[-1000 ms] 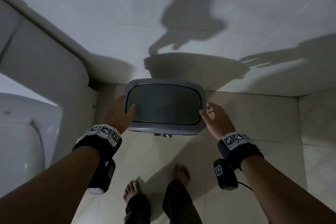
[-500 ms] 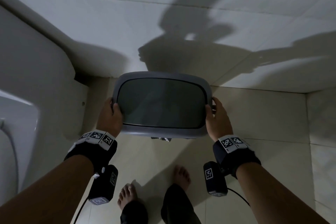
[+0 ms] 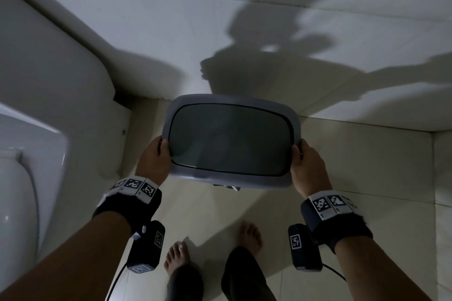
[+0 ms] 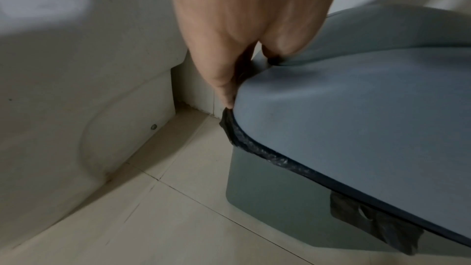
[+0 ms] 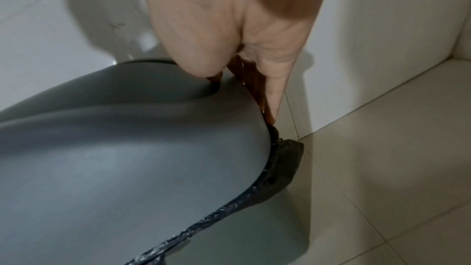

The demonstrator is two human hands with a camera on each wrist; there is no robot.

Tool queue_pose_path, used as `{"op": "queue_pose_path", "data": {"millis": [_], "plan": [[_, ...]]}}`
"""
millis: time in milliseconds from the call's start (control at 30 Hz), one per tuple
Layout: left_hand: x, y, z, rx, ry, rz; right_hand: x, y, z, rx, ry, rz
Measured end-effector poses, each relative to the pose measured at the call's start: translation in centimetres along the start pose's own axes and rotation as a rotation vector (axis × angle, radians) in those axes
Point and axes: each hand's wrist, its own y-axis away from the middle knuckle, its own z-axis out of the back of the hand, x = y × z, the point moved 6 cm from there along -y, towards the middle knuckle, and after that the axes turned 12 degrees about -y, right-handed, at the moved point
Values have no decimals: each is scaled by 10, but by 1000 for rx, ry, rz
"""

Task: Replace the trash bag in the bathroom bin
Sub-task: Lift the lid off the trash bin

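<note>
Bathroom floor (image 3: 342, 166), toilet (image 3: 49, 105) at 9 o'clock | bin (image 3: 232, 139) at 12 o'clock by wall | left hand (image 3: 154, 156) and right hand (image 3: 307, 166) now grip lid frame (image 3: 230, 178) sides, a second ago only reaching | black bag (image 5: 285, 160) edge peeks out | frame likely lifts off next

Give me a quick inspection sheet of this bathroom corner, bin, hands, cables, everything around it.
Surface: beige tiled floor, bare around the bin.
Job's things: grey bin lid frame lifted at both ends; black trash bag edge pinched under its rim.
Clutter: nothing seen.
Grips: left hand grips the lid frame's left end; right hand grips its right end.
Cables: thin black cable trailing from the right wrist camera; another by the left one.
Surroundings: white toilet on the left, tiled wall behind, bare feet below.
</note>
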Motion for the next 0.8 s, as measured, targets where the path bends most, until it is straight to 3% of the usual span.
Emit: {"op": "queue_pose_path", "data": {"millis": [433,800], "plan": [[-1,1,5,27,-44,-83,14,-4,11,115,158,7],[-1,2,9,19,-44,-77,26,4,17,0,57,86]]}}
